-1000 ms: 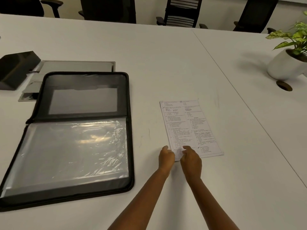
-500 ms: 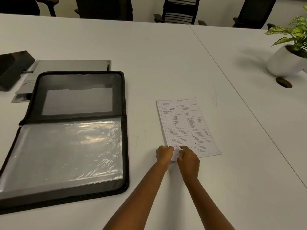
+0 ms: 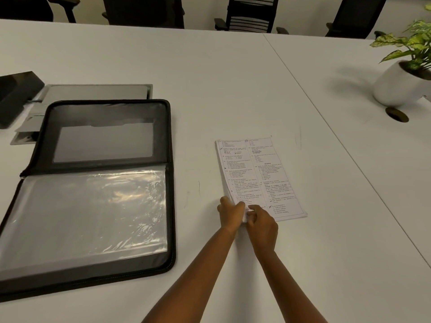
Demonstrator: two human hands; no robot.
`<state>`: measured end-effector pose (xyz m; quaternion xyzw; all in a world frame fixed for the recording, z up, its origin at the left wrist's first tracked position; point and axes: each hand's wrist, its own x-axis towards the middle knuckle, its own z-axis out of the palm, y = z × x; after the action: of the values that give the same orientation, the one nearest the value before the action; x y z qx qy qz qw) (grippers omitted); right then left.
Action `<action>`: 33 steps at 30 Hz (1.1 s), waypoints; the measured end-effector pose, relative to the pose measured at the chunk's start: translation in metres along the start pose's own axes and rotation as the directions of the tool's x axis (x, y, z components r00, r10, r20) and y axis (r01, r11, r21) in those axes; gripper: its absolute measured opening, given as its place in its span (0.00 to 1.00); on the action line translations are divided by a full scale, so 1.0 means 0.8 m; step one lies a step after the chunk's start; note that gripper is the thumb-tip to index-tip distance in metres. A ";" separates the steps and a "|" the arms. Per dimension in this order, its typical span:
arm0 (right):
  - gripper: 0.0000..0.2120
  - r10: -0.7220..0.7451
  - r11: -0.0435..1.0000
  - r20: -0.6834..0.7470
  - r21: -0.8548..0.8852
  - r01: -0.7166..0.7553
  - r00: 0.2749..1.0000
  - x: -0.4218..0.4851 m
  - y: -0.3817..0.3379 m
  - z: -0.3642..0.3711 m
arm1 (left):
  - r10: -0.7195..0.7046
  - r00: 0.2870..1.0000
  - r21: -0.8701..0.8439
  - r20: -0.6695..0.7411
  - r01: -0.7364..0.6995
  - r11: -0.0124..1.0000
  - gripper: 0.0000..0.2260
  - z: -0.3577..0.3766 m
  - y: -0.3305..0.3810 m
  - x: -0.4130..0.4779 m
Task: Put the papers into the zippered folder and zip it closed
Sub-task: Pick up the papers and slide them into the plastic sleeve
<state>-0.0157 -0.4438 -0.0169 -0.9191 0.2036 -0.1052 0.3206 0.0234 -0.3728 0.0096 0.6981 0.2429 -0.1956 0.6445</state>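
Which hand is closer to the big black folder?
Left. The left hand pinches the papers' near corner on the side facing the folder; the right hand pinches the same corner, just farther away.

Matt white desk (image 3: pixel 233 78); folder (image 3: pixel 168 136) black cloth edging, glossy crinkled plastic sleeve (image 3: pixel 93 213); papers (image 3: pixel 256 173) matt printed paper.

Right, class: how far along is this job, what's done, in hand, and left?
Done: the zippered folder lies unzipped and open on the table. In hand: the left hand and right hand grip the near corner of the papers, lying beside it. Left: putting them inside and zipping shut.
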 end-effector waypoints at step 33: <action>0.12 0.336 0.607 0.680 0.372 -0.702 0.651 0.057 0.057 -0.104 | -0.184 0.881 -0.065 0.436 0.235 0.970 0.14 -0.142 -0.011 -0.007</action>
<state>-0.0155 -0.5417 0.0213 -0.6460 0.3287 0.2048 0.6578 0.0095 -0.2600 0.0164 0.5693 0.1812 -0.3976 0.6964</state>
